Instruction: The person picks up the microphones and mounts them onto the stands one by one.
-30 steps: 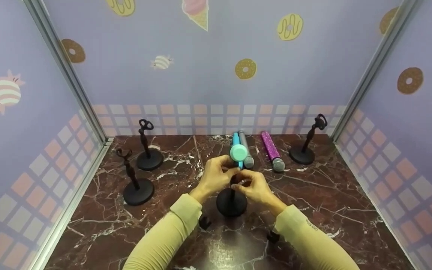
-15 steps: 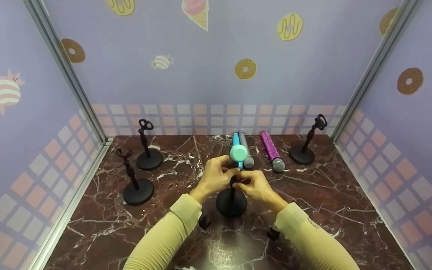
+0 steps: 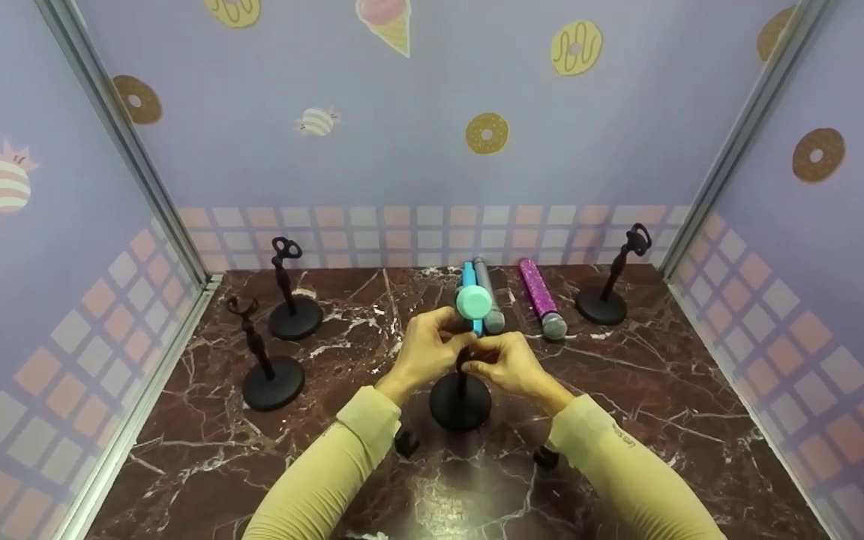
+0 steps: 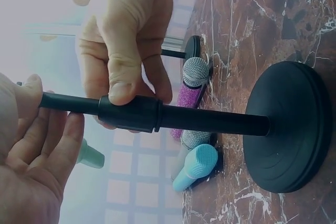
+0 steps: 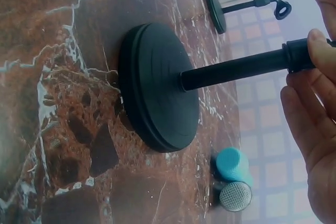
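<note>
A black microphone stand (image 3: 460,405) rises from its round base on the marble-patterned table. My left hand (image 3: 428,349) pinches the thin upper pole. Just below, my right hand (image 3: 507,364) grips the thick collar (image 4: 131,114) with thumb and fingers, close beside the left fingertips. A mint-green piece (image 3: 474,302) with a smooth round end shows above the hands; its tapered side appears behind the left hand in the left wrist view. How it joins the stand is hidden by the hands.
Behind the hands lie a blue microphone (image 4: 202,161), a grey one (image 3: 493,321) and a glittery purple one (image 3: 538,292). Two black stands (image 3: 273,382) (image 3: 295,316) stand at left, another stand (image 3: 601,305) at back right. Patterned walls (image 3: 432,150) enclose the table.
The right hand's fingers have shifted slightly around the collar. The left hand keeps its hold, and the stand stays in place. The head view has tilted a little.
</note>
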Demonstrator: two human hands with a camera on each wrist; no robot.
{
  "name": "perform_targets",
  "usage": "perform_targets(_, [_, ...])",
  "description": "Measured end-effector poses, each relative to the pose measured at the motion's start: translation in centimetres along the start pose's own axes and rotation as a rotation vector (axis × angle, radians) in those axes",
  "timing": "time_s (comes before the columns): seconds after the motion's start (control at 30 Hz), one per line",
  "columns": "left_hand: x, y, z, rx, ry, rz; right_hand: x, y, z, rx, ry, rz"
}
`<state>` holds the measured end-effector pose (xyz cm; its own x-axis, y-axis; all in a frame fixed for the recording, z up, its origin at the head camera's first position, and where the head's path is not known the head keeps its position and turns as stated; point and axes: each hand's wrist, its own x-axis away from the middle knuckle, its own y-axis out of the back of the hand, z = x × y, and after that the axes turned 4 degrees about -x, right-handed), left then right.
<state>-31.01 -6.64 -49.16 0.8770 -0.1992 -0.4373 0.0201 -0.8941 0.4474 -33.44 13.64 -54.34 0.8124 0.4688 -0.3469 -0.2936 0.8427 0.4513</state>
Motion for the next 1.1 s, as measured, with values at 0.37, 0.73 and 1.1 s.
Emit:
perform_targets(0.37, [-0.1,0.3,0.0,-0.012,0.001,0.005,-0.2,-0.9,-0.2,0.101,0.160,-0.030])
perform_targets(0.73, [0.0,0.0,0.0,0.001,0.005,0.001,0.4,-1.5,-0.7,0.099,0.173,-0.121])
perform_targets(1.1, [1.8,0.3,1.5,-0.225,-0.131,0.038,2.2,-1.5,-1.2,0.370,0.348,-0.214])
